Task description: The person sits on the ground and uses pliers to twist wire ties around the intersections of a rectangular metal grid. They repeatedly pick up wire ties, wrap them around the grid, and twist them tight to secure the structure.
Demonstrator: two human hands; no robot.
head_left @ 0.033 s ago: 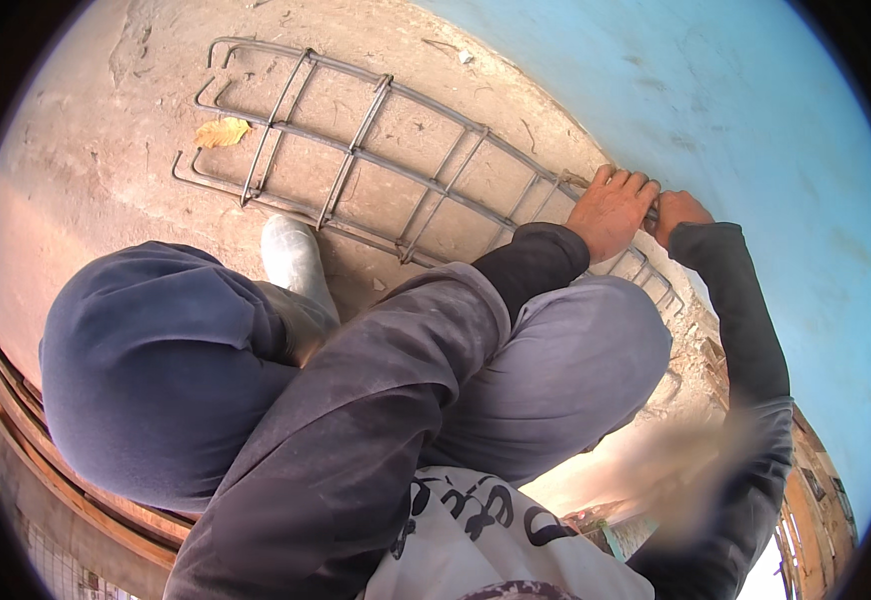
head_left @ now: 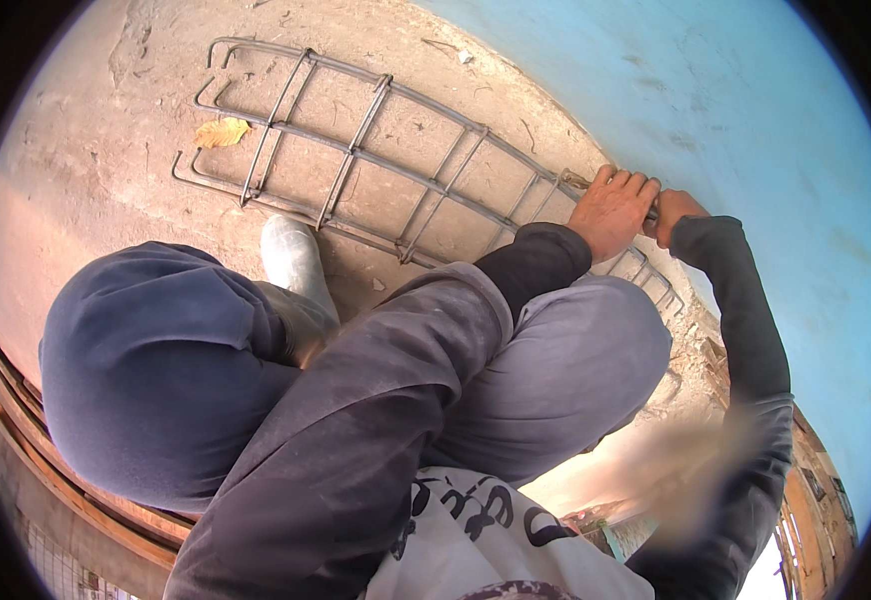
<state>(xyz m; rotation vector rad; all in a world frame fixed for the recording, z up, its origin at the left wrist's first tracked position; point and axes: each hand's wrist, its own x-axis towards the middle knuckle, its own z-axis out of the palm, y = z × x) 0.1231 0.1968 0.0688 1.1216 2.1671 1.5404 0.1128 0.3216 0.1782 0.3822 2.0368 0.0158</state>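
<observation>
A cage of metal bars (head_left: 354, 151) lies on the dusty floor (head_left: 146, 195), running slantwise from the upper left to the pair of hands and a little past them. Long bars cross several square hoops, and the far-left bar ends bend into hooks. The left hand (head_left: 604, 214) is over the cage toward its right end, back of the hand upward, its fingers bent. The right hand (head_left: 677, 214) is just beside it, its fingers curled too. A short dark piece shows between the hands; what either set of fingers closes on is hidden, so I cannot tell whether they grasp it.

A yellow leaf (head_left: 222, 132) lies near the hooked bar ends. A pale boot (head_left: 292, 250) stands just below the cage, and a blue wall (head_left: 736, 110) rises beyond the hands.
</observation>
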